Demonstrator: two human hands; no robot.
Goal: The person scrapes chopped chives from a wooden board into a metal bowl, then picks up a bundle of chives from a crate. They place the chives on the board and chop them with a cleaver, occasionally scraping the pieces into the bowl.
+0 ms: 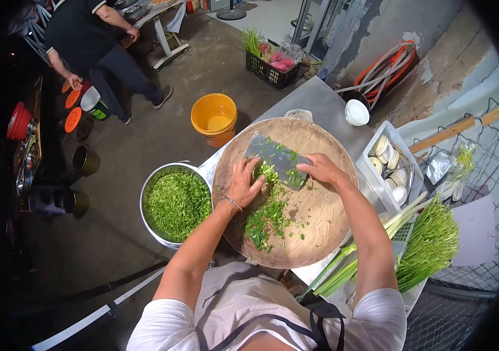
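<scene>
**Cut greens herded against the blade on a round board**

Head view, looking down. The left hand (243, 184) lies on the chopping board (319, 234). Its fingers are curved and loosely cupped over a small heap of chopped greens (267, 219), pressing rather than gripping. The right hand (319, 169) is closed on the handle end of the cleaver (274, 157); the handle itself is hidden under the hand. The blade lies low and tilted, flecked with green bits, one long side towards the cupped left hand. The greens run in a loose band from the blade towards the person, thinning at the edges.

Judgement on the step: this reads as gathering cut greens between palm and blade. It is best done with the blade kept flat to the wood and the fingertips tucked back from the edge. Short inward sweeps should keep strays from rolling off the rim.

Materials:
- **Board:** a thick round of pale wood, scored and grainy.
- **Cleaver:** broad, rectangular, dull grey steel.
- **Metal basin** (146, 193): just beside the board's left rim, heaped with fine, moist-looking green mince.
- **Uncut scallions** (431, 243): lying to the right, long white-to-green stalks with brush-like tips.
- **Steel tabletop** (319, 99): carries a white bowl (356, 112) and a white tray (366, 174) of pale round pieces.
- **Orange bucket** (217, 137): on the floor.
- **Another person** (85, 35): stands well apart.
</scene>
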